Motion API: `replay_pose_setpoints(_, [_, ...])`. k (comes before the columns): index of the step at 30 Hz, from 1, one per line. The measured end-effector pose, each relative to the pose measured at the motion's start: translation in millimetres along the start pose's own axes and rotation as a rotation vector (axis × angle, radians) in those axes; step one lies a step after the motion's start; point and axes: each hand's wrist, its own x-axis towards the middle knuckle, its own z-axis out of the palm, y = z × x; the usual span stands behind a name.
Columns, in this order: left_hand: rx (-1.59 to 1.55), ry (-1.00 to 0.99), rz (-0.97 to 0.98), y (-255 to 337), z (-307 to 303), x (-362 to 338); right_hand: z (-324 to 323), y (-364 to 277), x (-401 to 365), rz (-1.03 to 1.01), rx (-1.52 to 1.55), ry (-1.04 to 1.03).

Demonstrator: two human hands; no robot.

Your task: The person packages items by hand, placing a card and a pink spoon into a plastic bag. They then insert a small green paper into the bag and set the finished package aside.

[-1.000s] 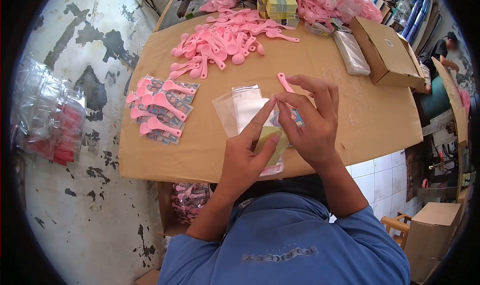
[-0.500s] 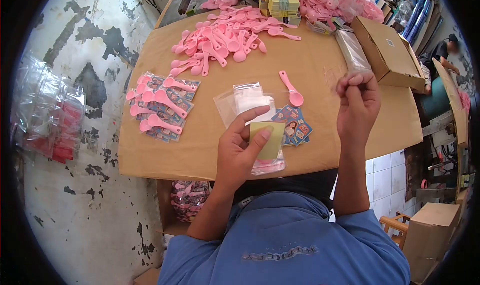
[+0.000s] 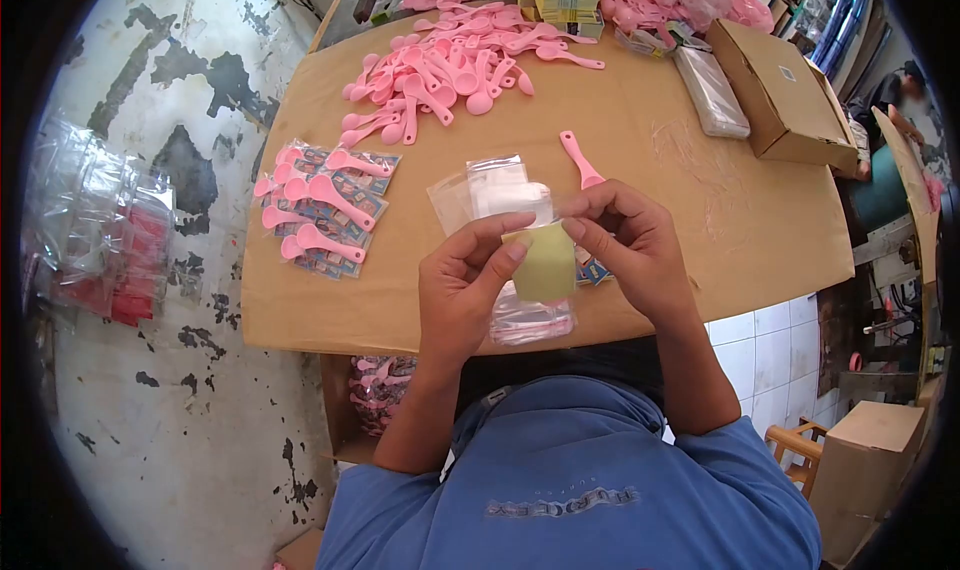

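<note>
Both my hands hold a pale yellow-green card (image 3: 543, 265), or a thin stack of cards, by its upper edge. My left hand (image 3: 465, 280) pinches its left corner between thumb and fingers. At the right corner, my right hand (image 3: 630, 250) grips with thumb and forefinger. Clear plastic bags (image 3: 500, 185) lie just beyond the card, and more clear bags (image 3: 530, 322) lie under it near the table edge. Blue printed cards (image 3: 592, 270) are mostly hidden behind my right hand. A single pink spoon (image 3: 577, 158) lies beyond that hand, its bowl partly covered.
A heap of pink spoons (image 3: 440, 70) covers the back of the brown table (image 3: 400, 310). Bagged spoons with cards (image 3: 325, 205) lie left. Card bundles (image 3: 568, 0), a clear bag stack (image 3: 712, 90) and a cardboard box (image 3: 780, 90) stand at the back right. Another person (image 3: 895, 100) is far right.
My right hand has come from the right side of the table to the card and now grips its corner. The left hand keeps its hold, and the card has tilted.
</note>
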Motion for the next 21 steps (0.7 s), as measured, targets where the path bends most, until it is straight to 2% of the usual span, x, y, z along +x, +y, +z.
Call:
replay_pose_setpoints(4, [0.007,0.007,0.070,1.7,-0.8,-2.7,-4.3,-4.0,-0.6,-0.100,-0.011,-0.051])
replay_pose_setpoints(10, [-0.032,-0.098,0.235,-8.9,-13.2,-1.9,-10.1,-12.7,0.9,-0.236,-0.108,-0.143])
replay_pose_setpoints(16, [-0.239,-0.173,0.160,-2.0,-18.2,0.7,-5.3,-20.9,-0.1,-0.178,-0.183,-0.153])
replay_pose_setpoints(19, [-0.009,-0.064,0.112,-6.0,-15.4,-3.6,3.1,-18.6,-1.1,-0.106,-0.122,-0.094])
replay_pose_setpoints(21, [-0.078,-0.072,0.043,7.2,0.5,-5.8,5.6,-17.7,-1.0,-0.102,-0.074,-0.069])
